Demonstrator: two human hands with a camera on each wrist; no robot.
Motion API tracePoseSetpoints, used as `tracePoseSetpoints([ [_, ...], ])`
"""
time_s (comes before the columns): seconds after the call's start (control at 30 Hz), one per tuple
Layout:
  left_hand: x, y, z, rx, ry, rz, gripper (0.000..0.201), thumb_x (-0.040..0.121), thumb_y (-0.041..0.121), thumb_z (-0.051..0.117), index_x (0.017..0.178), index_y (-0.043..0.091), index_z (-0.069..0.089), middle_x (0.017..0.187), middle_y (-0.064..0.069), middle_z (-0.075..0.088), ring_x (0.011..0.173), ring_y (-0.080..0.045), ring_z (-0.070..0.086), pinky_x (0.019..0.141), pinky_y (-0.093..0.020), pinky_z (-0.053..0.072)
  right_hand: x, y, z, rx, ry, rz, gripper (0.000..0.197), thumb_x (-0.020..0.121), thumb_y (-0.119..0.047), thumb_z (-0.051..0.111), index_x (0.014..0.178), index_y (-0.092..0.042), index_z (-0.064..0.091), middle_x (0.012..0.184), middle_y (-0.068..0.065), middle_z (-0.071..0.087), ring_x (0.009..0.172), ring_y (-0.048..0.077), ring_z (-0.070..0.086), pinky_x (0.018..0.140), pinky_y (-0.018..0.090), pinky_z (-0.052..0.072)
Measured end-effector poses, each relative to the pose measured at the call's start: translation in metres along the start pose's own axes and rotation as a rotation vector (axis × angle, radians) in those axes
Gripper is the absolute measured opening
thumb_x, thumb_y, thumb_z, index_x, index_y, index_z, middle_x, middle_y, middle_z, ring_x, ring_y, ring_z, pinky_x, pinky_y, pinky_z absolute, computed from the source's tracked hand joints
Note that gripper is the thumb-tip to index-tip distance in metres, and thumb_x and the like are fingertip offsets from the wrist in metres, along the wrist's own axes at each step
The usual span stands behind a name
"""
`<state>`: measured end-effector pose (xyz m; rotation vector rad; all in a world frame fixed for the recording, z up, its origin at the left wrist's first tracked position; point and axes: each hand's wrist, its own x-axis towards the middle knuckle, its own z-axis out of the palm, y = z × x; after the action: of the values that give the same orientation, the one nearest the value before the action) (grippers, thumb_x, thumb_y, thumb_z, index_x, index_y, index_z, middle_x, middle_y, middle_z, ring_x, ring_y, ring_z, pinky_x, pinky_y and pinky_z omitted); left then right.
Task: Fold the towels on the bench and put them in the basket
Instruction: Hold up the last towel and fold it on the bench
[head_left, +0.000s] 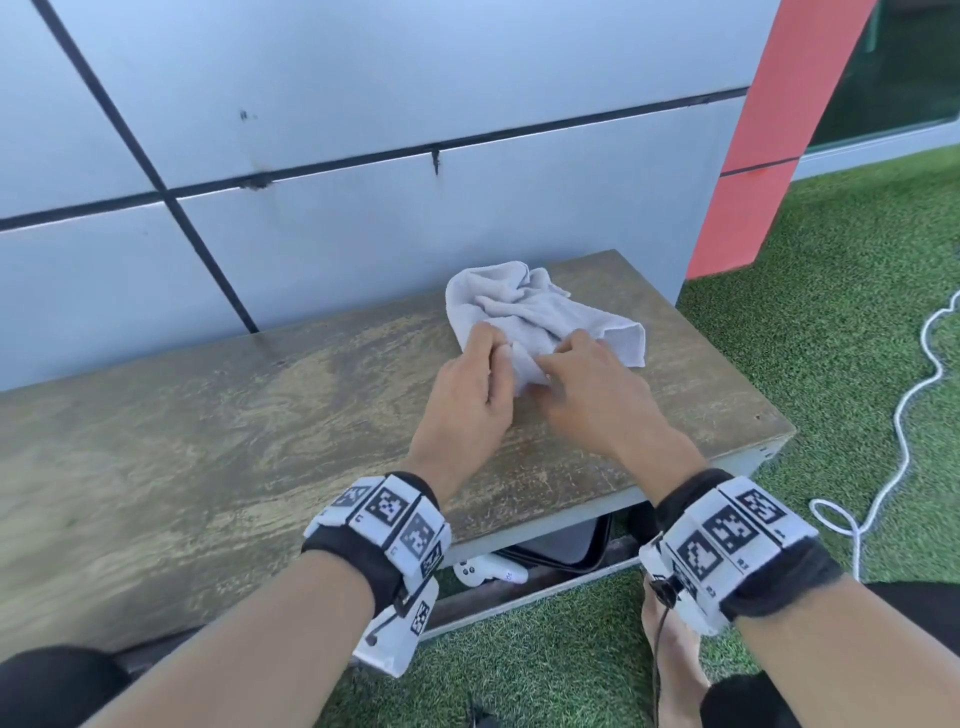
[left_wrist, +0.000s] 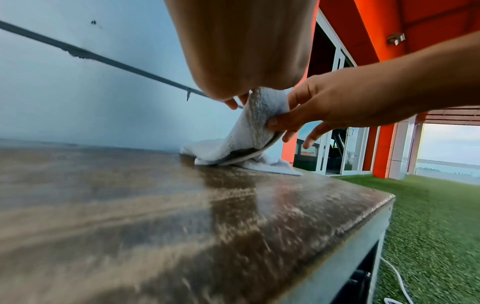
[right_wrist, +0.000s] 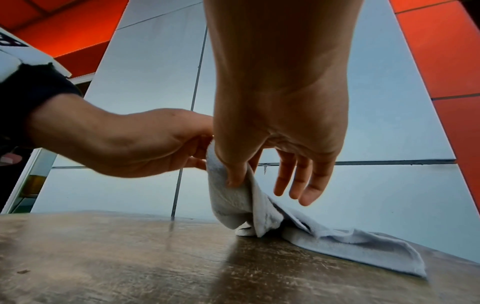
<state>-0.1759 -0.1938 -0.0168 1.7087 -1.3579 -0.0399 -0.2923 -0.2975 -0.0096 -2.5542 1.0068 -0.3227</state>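
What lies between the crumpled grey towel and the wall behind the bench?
Only bare bench top separates the crumpled grey towel from the wall, in the head view.

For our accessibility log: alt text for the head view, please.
Both hands, left hand and right hand, pinch the near edge of a crumpled pale grey towel lying on a worn wooden bench against a grey panelled wall, green turf alongside.

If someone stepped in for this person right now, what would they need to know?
Left hand: pinching the near edge of the grey towel.
Right hand: pinching the same edge right beside it, other fingers loose.
Towel: crumpled on the far right part of the bench, near edge lifted, the rest lying on the top.
Done: nothing folded yet.
Left: spread it, fold it, put it in the basket; no basket is clearly in view.
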Motion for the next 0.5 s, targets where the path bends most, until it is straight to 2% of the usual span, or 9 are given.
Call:
tracePoseSetpoints([
  [0.03,0.005,0.001,-0.006,0.013,-0.001,0.015,0.015,0.106,0.018,0.037,0.094,0.012,0.042,0.062,0.007,0.04,0.053,-0.012,0.037,0.049,-0.024,0.027,-0.001,0.001,-0.001,0.046,0.041,-0.027,0.032,0.096,-0.041,0.053,0.066,-0.034,0.047,0.105,-0.001,0.047,0.103,0.021,0.046,0.069,0.038,0.048],
  [0.1,0.016,-0.002,-0.018,0.036,-0.007,0.019,0.014,0.107,0.021,0.037,0.094,0.016,0.041,0.063,0.006,0.042,0.053,-0.012,0.037,0.052,-0.03,0.03,-0.003,0.001,-0.005,0.173,0.114,-0.067,0.044,0.099,-0.033,0.054,0.06,-0.034,0.033,0.088,-0.003,0.049,0.086,0.02,0.048,0.066,0.034,0.043],
  [0.17,0.027,-0.006,-0.031,0.07,-0.001,0.013,0.013,0.107,0.021,0.038,0.095,0.017,0.041,0.066,0.001,0.047,0.055,-0.013,0.039,0.055,-0.033,0.032,-0.003,-0.002,-0.012,0.279,0.148,-0.091,0.046,0.101,-0.022,0.052,0.061,-0.033,0.031,0.068,-0.008,0.043,0.064,0.014,0.043,0.057,0.019,0.033],
  [0.2,0.032,-0.008,-0.037,0.086,0.006,0.016,0.014,0.107,0.021,0.038,0.095,0.015,0.043,0.067,-0.001,0.049,0.056,-0.015,0.04,0.056,-0.033,0.033,-0.003,-0.004,-0.016,0.315,0.156,-0.088,0.045,0.101,-0.018,0.051,0.062,-0.03,0.033,0.063,-0.008,0.042,0.059,0.012,0.04,0.054,0.019,0.032],
  [0.3,0.043,-0.009,-0.053,0.119,0.025,0.022,0.02,0.108,0.023,0.037,0.097,0.008,0.045,0.063,0.001,0.043,0.052,-0.012,0.034,0.051,-0.026,0.028,-0.001,-0.005,-0.02,0.377,0.141,-0.062,0.026,0.098,-0.009,0.048,0.073,-0.017,0.048,0.067,0.001,0.05,0.062,0.016,0.044,0.055,0.02,0.032],
  [0.33,0.045,-0.009,-0.056,0.125,0.029,0.016,0.021,0.108,0.025,0.037,0.098,0.008,0.045,0.062,0.004,0.04,0.052,-0.011,0.032,0.05,-0.024,0.027,0.001,-0.005,-0.02,0.371,0.124,-0.048,0.02,0.096,-0.007,0.047,0.078,-0.013,0.051,0.071,0.004,0.054,0.065,0.02,0.046,0.059,0.028,0.037],
  [0.37,0.048,-0.009,-0.06,0.131,0.036,0.009,0.022,0.108,0.025,0.036,0.098,0.008,0.045,0.061,0.005,0.039,0.052,-0.011,0.032,0.05,-0.024,0.028,0.002,-0.005,-0.019,0.347,0.102,-0.038,0.019,0.094,-0.005,0.047,0.077,-0.012,0.049,0.071,0.005,0.054,0.065,0.022,0.046,0.06,0.035,0.038],
  [0.4,0.049,-0.009,-0.063,0.135,0.049,0.002,0.023,0.108,0.026,0.036,0.099,0.008,0.046,0.061,0.005,0.038,0.052,-0.011,0.031,0.05,-0.024,0.028,0.002,-0.006,-0.018,0.308,0.076,-0.032,0.023,0.092,-0.003,0.046,0.072,-0.015,0.044,0.067,0.005,0.051,0.061,0.022,0.043,0.056,0.036,0.034],
  [0.5,0.055,-0.009,-0.072,0.114,0.133,-0.04,0.025,0.108,0.027,0.035,0.099,0.006,0.046,0.063,0.005,0.038,0.051,-0.01,0.029,0.048,-0.023,0.027,0.004,-0.008,-0.014,0.199,0.014,-0.005,0.035,0.086,-0.001,0.045,0.062,-0.021,0.03,0.06,0.0,0.039,0.056,0.021,0.035,0.05,0.033,0.025],
])
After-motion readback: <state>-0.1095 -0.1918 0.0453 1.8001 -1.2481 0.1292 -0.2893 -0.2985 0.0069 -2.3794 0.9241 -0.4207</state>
